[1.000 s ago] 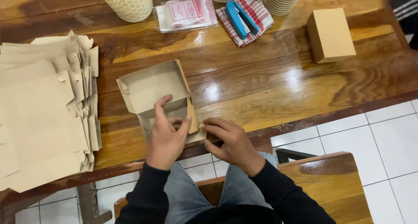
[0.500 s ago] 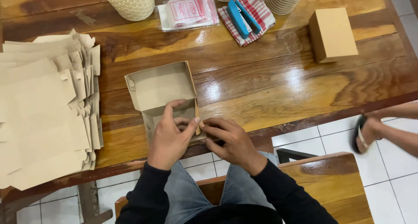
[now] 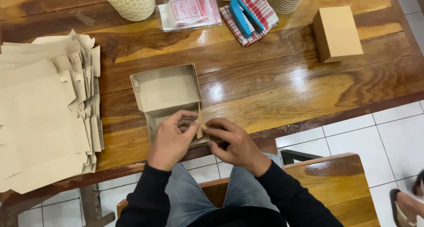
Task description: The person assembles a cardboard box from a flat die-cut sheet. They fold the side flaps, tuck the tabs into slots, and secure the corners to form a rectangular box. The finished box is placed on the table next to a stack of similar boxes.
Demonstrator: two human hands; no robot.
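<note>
A half-folded brown cardboard box (image 3: 165, 88) lies open on the wooden table (image 3: 274, 90), its lid flap pointing away from me. My left hand (image 3: 172, 138) grips the box's near right corner with the fingers curled inside it. Pressed against the same corner from the right, my right hand (image 3: 234, 143) pinches a small side flap (image 3: 200, 121) between thumb and fingers. Both hands are by the table's front edge.
A thick stack of flat box blanks (image 3: 44, 112) covers the table's left end. One finished closed box (image 3: 337, 33) stands at the far right. A blue stapler (image 3: 245, 15) on a checked cloth, a clear bag, stacked cups and a woven vase line the back. A wooden bench (image 3: 335, 183) is under me; another person's foot (image 3: 408, 205) shows at the lower right.
My hands closed in on the box's right corner and the flap stands more upright. The other person's foot moved from the right edge toward the lower right corner.
</note>
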